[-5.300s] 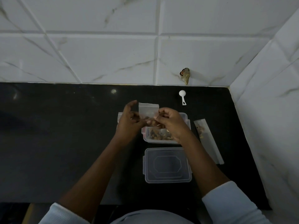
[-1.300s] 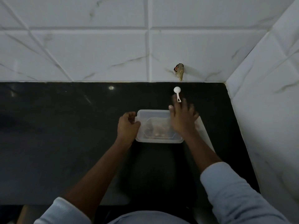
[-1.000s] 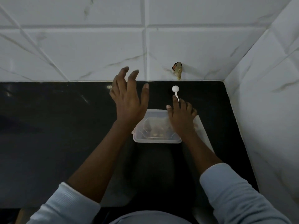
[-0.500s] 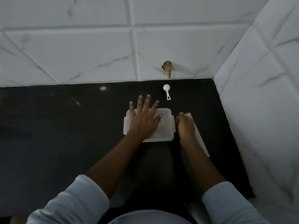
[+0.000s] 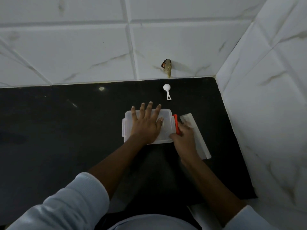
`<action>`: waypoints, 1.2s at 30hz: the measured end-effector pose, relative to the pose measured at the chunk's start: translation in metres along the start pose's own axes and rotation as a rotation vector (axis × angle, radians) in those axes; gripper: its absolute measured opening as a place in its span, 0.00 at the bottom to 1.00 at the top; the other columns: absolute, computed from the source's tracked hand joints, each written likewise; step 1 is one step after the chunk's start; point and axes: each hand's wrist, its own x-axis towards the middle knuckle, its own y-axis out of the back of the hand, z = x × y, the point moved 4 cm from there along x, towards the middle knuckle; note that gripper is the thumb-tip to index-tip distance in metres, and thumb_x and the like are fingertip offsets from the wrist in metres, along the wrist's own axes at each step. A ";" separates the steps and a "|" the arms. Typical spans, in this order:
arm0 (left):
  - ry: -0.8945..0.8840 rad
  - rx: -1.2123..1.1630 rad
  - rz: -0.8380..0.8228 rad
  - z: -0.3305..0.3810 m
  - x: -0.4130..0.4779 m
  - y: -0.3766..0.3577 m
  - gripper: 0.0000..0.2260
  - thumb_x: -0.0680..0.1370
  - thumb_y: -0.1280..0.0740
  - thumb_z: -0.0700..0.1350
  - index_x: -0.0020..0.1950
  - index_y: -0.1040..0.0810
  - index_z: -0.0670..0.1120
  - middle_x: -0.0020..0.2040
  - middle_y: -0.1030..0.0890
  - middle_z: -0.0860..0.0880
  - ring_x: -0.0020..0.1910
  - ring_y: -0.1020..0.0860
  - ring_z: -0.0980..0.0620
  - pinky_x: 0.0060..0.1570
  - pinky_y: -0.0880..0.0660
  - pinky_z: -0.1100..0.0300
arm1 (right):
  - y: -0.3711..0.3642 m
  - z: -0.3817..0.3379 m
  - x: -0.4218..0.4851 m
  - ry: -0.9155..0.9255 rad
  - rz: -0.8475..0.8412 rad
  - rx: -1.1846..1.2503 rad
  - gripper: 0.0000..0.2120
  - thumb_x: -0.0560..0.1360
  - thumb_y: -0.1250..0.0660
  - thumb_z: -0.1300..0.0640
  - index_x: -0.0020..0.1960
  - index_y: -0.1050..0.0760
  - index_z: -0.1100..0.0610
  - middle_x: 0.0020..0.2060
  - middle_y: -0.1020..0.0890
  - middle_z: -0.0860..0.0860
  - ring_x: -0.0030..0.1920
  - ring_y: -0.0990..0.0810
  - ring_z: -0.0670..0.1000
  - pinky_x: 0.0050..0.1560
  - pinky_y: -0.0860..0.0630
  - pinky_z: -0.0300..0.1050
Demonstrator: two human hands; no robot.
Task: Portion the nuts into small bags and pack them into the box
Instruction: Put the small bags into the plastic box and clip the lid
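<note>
While the left grip (image 5: 146, 126) presses flat on the lid of the box (image 5: 167, 113), fingers spread and holding nothing, the right grip (image 5: 183, 136) curls on the near end of the red latch (image 5: 175, 121). The latch runs along the box's right edge, long axis pointing away from the person. The box rests lidded on the bench (image 5: 66, 130). A clear bag strip (image 5: 198, 140) lies just right of the latch, under the right grip, and may crowd the snap; a white scoop (image 5: 167, 92) sits apart behind

The glossy black stone tabletop (image 5: 58, 138) is reflecting light, while the clear rectangular plastic box (image 5: 127, 127) is showing a smooth, translucent finish.
</note>
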 end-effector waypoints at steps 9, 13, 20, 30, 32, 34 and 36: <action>0.014 0.022 -0.002 0.001 0.001 0.000 0.28 0.84 0.56 0.63 0.84 0.54 0.56 0.84 0.49 0.45 0.83 0.52 0.40 0.76 0.60 0.31 | -0.017 0.012 0.001 0.047 -0.031 -0.118 0.38 0.79 0.33 0.59 0.83 0.45 0.45 0.82 0.40 0.45 0.81 0.40 0.48 0.79 0.38 0.55; -0.004 -0.033 -0.001 -0.002 0.002 0.005 0.29 0.84 0.54 0.62 0.84 0.54 0.56 0.85 0.51 0.47 0.83 0.54 0.43 0.78 0.61 0.34 | -0.011 0.012 0.003 0.071 0.041 -0.184 0.30 0.81 0.34 0.53 0.81 0.39 0.46 0.81 0.39 0.48 0.81 0.41 0.50 0.79 0.38 0.59; 0.520 -0.549 0.395 -0.066 -0.035 0.033 0.22 0.84 0.40 0.57 0.75 0.28 0.48 0.73 0.26 0.47 0.75 0.31 0.46 0.77 0.40 0.39 | -0.047 -0.039 0.011 0.719 0.118 -0.841 0.24 0.82 0.38 0.53 0.77 0.32 0.55 0.79 0.35 0.58 0.80 0.39 0.62 0.79 0.41 0.64; 0.621 -1.800 0.039 -0.060 -0.083 0.008 0.22 0.85 0.44 0.59 0.68 0.20 0.48 0.61 0.16 0.42 0.61 0.18 0.41 0.61 0.22 0.41 | -0.085 -0.034 0.031 0.631 -0.059 -1.081 0.31 0.85 0.49 0.40 0.84 0.46 0.53 0.84 0.48 0.55 0.83 0.53 0.60 0.82 0.55 0.61; 0.686 -1.844 0.118 -0.053 -0.085 0.007 0.20 0.84 0.41 0.58 0.67 0.19 0.47 0.60 0.16 0.41 0.61 0.18 0.40 0.61 0.22 0.39 | -0.086 -0.035 0.031 0.627 -0.063 -1.091 0.32 0.85 0.49 0.40 0.84 0.46 0.53 0.84 0.48 0.55 0.83 0.53 0.60 0.82 0.54 0.61; 0.829 -1.896 0.207 -0.054 -0.085 0.006 0.18 0.84 0.39 0.55 0.64 0.18 0.47 0.59 0.15 0.41 0.58 0.17 0.40 0.61 0.21 0.38 | -0.084 -0.035 0.030 0.615 -0.079 -1.090 0.32 0.85 0.50 0.39 0.84 0.47 0.53 0.84 0.49 0.55 0.83 0.54 0.60 0.82 0.54 0.61; 0.993 -2.010 0.252 -0.058 -0.086 0.008 0.13 0.83 0.37 0.52 0.60 0.18 0.47 0.57 0.15 0.43 0.54 0.15 0.42 0.59 0.20 0.41 | -0.083 -0.035 0.031 0.611 -0.081 -1.083 0.32 0.85 0.50 0.39 0.84 0.48 0.52 0.84 0.49 0.55 0.84 0.54 0.59 0.82 0.54 0.61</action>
